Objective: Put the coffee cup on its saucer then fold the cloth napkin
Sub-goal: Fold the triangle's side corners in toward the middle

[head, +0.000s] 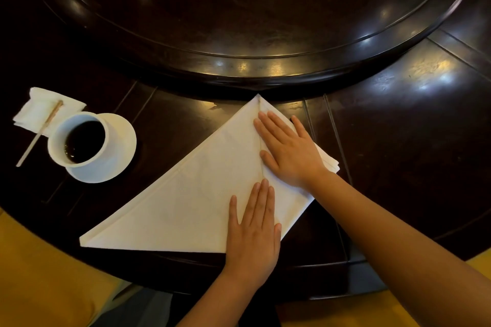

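Observation:
A white coffee cup [79, 139] full of dark coffee stands on its white saucer [121, 151] at the left of the dark table. The white cloth napkin [186, 194] lies in front of me, folded into a triangle, with its right corner turned over toward the middle. My right hand [288, 150] lies flat, fingers together, on that turned-over flap. My left hand [253, 223] presses flat on the napkin's lower edge near the central crease. Neither hand grips anything.
A folded paper napkin [34, 109] with a wooden stir stick [39, 134] across it lies left of the cup. A raised dark turntable [252, 61] fills the middle of the table [411, 127] beyond the napkin. The table's near edge runs just below my left hand.

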Available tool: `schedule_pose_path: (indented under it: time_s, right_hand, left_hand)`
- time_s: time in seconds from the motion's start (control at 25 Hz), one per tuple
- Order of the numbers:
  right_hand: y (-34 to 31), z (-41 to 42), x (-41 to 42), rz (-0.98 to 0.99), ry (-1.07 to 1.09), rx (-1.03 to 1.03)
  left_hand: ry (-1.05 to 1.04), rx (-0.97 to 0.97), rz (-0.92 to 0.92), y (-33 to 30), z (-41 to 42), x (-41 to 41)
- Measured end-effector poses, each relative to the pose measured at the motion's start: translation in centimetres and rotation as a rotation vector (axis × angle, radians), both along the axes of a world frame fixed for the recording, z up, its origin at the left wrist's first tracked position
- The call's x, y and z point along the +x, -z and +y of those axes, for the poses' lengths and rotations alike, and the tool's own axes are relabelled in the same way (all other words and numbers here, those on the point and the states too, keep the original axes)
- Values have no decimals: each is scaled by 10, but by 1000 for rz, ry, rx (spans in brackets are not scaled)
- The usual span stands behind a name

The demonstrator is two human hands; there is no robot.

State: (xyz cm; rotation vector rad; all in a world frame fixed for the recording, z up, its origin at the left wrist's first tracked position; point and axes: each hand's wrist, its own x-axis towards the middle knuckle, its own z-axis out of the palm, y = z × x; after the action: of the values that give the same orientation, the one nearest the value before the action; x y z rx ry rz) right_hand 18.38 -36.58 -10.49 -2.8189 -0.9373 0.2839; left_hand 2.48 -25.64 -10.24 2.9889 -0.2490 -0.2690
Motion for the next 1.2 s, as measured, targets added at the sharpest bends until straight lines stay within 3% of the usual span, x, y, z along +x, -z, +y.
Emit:
schedule_pose_path:
  time_s: [0.16,0.28,0.4,0.52,0.88,1.0,1.2]
  right_hand:
    - [-2,12,15,-19,96,-36]
    - [-15,11,-3,-83,122,51]
    - [-23,-13,-68,-95,14,85]
    - [-12,-41,-110,-36,-63,-56]
    - [-13,-80,-45,23,-142,-182]
    - [-18,-74,-48,33,-81,-174]
    - [-25,-11,-103,-4,-20,-61]
  left_hand:
    - [35,-45,-47,2,11,-18]
    - [39,-49,-19,1,13,-19]
    - [47,-53,-2,0,13,-19]
    - [53,-49,-7,0,13,-19]
    - [118,-42,-16,-1,26,-22]
    - [126,-59,-23,-1,28,-23]
    - [-106,-70,-5,-3,56,-36]
